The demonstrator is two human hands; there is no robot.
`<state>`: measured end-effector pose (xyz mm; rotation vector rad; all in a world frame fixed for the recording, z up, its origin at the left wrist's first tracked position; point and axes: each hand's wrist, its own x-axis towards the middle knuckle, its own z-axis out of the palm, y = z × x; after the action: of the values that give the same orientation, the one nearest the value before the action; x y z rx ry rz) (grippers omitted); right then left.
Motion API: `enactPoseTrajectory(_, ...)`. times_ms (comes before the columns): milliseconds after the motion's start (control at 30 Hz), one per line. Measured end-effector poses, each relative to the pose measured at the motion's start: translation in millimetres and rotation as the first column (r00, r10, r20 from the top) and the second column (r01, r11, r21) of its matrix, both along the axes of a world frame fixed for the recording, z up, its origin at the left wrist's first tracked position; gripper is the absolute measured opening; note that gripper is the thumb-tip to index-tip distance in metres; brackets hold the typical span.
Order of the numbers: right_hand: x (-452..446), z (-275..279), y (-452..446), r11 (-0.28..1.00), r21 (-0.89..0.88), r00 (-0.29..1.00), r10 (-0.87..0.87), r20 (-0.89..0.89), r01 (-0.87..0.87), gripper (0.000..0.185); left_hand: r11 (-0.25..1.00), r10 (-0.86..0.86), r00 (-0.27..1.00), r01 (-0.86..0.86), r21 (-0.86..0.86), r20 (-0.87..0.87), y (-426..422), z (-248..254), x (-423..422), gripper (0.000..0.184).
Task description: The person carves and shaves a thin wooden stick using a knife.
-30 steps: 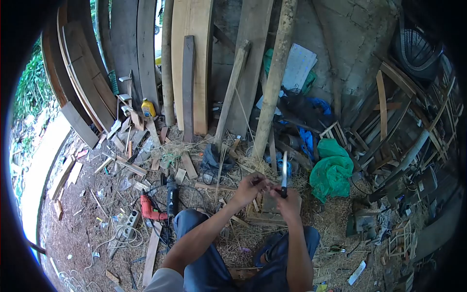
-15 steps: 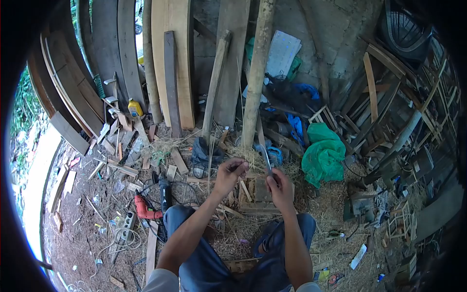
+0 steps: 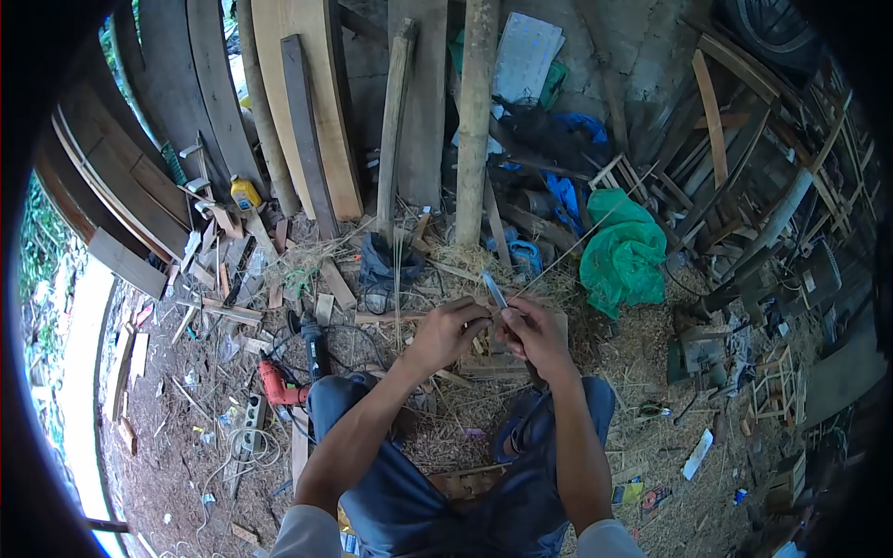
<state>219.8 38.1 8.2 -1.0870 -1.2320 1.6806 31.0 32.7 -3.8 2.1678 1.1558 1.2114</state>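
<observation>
Silver knife (image 3: pixel 494 290) clenched in right hand (image 3: pixel 539 338), left hand (image 3: pixel 446 335) alongside, its hold unclear, yellow bottle (image 3: pixel 245 193) unreadable.

The brown floor (image 3: pixel 167 479) carries scattered straw (image 3: pixel 458 255), wood offcuts (image 3: pixel 336 285), a red power tool (image 3: pixel 277 383) beside a dark one (image 3: pixel 316 350), and a power strip (image 3: pixel 251 420) with looping cord (image 3: pixel 270 445).

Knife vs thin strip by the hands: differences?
The knife has a pale blade; the strip is tan and far narrower. The knife points up-left in the picture, the strip up-right. The strip reaches farther past the right hand than the knife. Both stick out beside that hand.
</observation>
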Motion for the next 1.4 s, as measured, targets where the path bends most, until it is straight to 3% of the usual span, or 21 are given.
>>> enactPoseTrajectory(133,9.1,11.5,0.6,0.998,-0.062,0.999,0.008,-0.032,-0.010,0.022,0.999,-0.021,1.000,0.021,-0.028,-0.007,-0.9,1.1,-0.7,0.011)
enactPoseTrajectory(233,17.2,9.3,1.7,0.995,-0.090,0.997,-0.042,-0.064,0.037,0.023,1.000,-0.004,0.994,0.006,0.018,-0.112,-4.4,7.7,-0.3,0.010)
enactPoseTrajectory(300,22.3,4.7,4.6,0.992,-0.114,0.997,-0.061,-0.042,0.056,0.023,0.980,0.013,0.976,0.032,0.199,-0.218,-2.5,11.4,-0.4,0.011)
enactPoseTrajectory(367,33.1,-0.7,10.9,0.986,-0.147,0.996,-0.082,-0.018,0.078,0.023,0.976,0.024,0.963,0.035,0.214,-0.268,-0.5,16.1,-5.5,0.011)
enactPoseTrajectory(433,46.5,-2.3,20.8,0.958,-0.105,0.964,-0.267,0.011,0.267,0.023,0.974,0.027,0.948,0.047,0.223,-0.318,-0.6,13.8,-12.2,0.012)
enactPoseTrajectory(467,49.1,-3.7,20.2,0.956,-0.112,0.963,-0.271,0.013,0.270,0.023,0.975,0.049,0.950,0.023,0.223,-0.310,-0.2,12.4,-16.1,0.012)
enactPoseTrajectory(533,51.5,3.2,19.3,0.965,-0.101,0.954,-0.256,-0.156,0.242,0.017,0.974,0.070,0.951,0.000,0.227,-0.301,3.1,10.6,-16.1,0.012)
enactPoseTrajectory(767,1.9,-4.7,4.4,0.984,-0.181,0.994,-0.014,-0.105,-0.005,0.022,0.955,0.065,0.938,0.040,0.294,-0.341,5.4,4.3,-3.3,0.015)
enactPoseTrajectory(800,3.6,-2.3,6.5,0.983,-0.182,0.994,-0.014,-0.107,-0.006,0.022,0.962,0.081,0.927,0.024,0.273,-0.367,4.8,5.6,-5.7,0.018)
enactPoseTrajectory(867,16.6,5.2,11.5,0.959,-0.226,0.982,-0.182,-0.042,0.169,0.021,0.958,0.091,0.931,0.016,0.287,-0.354,4.8,5.3,-10.9,0.018)
enactPoseTrajectory(900,25.4,0.9,17.6,0.967,-0.187,0.961,-0.205,-0.184,0.170,0.023,0.953,0.096,0.936,0.011,0.302,-0.339,4.8,4.9,-11.9,0.018)
enactPoseTrajectory(1067,33.8,-7.9,15.5,0.960,-0.254,0.980,-0.155,-0.122,0.120,0.024,0.941,0.101,0.931,0.025,0.339,-0.351,6.4,0.9,-14.5,0.017)
enactPoseTrajectory(1167,23.0,-9.4,8.4,0.971,-0.206,0.968,-0.160,-0.193,0.120,0.023,0.950,0.080,0.931,0.038,0.311,-0.355,1.6,3.2,-10.5,0.015)
enactPoseTrajectory(1333,10.7,-12.4,5.6,0.952,-0.305,0.987,-0.074,-0.143,0.027,0.023,0.946,0.088,0.914,0.047,0.320,-0.395,-0.2,-1.1,-5.0,0.018)
enactPoseTrajectory(1400,17.0,-10.2,9.0,0.954,-0.293,0.990,-0.101,-0.098,0.068,0.022,0.933,0.095,0.915,0.055,0.355,-0.392,0.4,-2.8,-8.6,0.019)
